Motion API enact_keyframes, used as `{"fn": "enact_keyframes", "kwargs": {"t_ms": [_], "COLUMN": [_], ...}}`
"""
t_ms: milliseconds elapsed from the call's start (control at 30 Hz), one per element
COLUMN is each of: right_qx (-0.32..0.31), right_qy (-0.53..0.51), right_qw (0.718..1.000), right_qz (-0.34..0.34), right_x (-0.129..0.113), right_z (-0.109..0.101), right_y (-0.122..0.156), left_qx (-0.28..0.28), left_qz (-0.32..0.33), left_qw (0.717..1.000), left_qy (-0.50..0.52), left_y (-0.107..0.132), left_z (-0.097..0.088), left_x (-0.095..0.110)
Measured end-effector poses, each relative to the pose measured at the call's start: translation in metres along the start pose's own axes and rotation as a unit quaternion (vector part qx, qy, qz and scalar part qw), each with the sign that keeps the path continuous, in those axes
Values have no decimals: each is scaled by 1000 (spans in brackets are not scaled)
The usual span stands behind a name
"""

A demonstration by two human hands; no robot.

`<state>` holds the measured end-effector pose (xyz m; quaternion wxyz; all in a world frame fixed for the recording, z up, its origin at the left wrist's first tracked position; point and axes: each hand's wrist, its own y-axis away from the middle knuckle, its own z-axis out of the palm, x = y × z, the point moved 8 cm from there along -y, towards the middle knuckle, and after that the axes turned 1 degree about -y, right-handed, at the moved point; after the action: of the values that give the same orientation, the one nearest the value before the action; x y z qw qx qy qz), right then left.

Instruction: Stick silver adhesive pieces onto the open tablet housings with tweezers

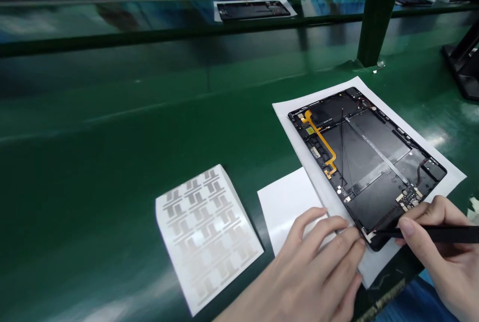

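Note:
An opened black tablet chassis [359, 162] lies tilted on a white paper sheet [295, 137], showing an orange flex cable [322, 137] and a long thin metal strip [377, 150]. My right hand [441, 257] grips black tweezers [437, 234], whose tip meets a small white piece [368, 235] at the chassis's near corner. My left hand [314, 267] rests its fingertips on the paper beside that corner, close to the chassis edge, holding nothing. To its left lie a loose white sheet [284, 207] and a sheet of silver-grey die-cut labels [207, 237].
A green bench mat [112, 127] runs under everything. Beyond it stand a glass divider [112, 2] and a dark post [377, 7]. Across the divider, co-workers in blue sleeves handle other tablets. A black stand [462, 65] sits at the right.

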<state>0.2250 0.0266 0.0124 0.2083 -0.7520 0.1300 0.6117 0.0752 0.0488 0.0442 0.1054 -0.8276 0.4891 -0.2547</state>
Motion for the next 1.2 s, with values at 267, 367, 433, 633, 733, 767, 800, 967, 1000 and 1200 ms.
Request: {"fn": "enact_keyframes", "kwargs": {"t_ms": [267,367,433,633,733,767,800,967,1000,1200], "right_qx": [1,-11,-10,2,0,-1,-2,-6,-6,-4], "right_qy": [-16,-10,-2,8,7,8,9,7,9,26], "right_qw": [1000,1000,1000,1000,1000,1000,1000,1000,1000,1000], "right_qz": [26,19,10,1,2,1,1,-3,-4,-8], "right_x": [-1,-1,-1,-1,-1,-1,-1,-2,-2,-6], "right_z": [2,5,4,0,0,1,1,1,2,3], "right_y": [3,2,1,0,0,1,1,0,-1,2], "left_qx": [6,10,5,46,16,17,28,77,56,-22], "left_qz": [5,4,0,21,6,8,14,36,34,12], "left_qw": [1000,1000,1000,999,1000,1000,999,996,998,999], "left_qy": [-12,1,8,9,11,7,1,-16,-16,-36], "left_y": [3,2,1,1,2,2,3,7,8,8], "left_z": [3,0,1,2,7,7,6,3,7,12], "left_x": [-1,0,-2,-3,-4,-4,-3,-2,-3,-3]}}
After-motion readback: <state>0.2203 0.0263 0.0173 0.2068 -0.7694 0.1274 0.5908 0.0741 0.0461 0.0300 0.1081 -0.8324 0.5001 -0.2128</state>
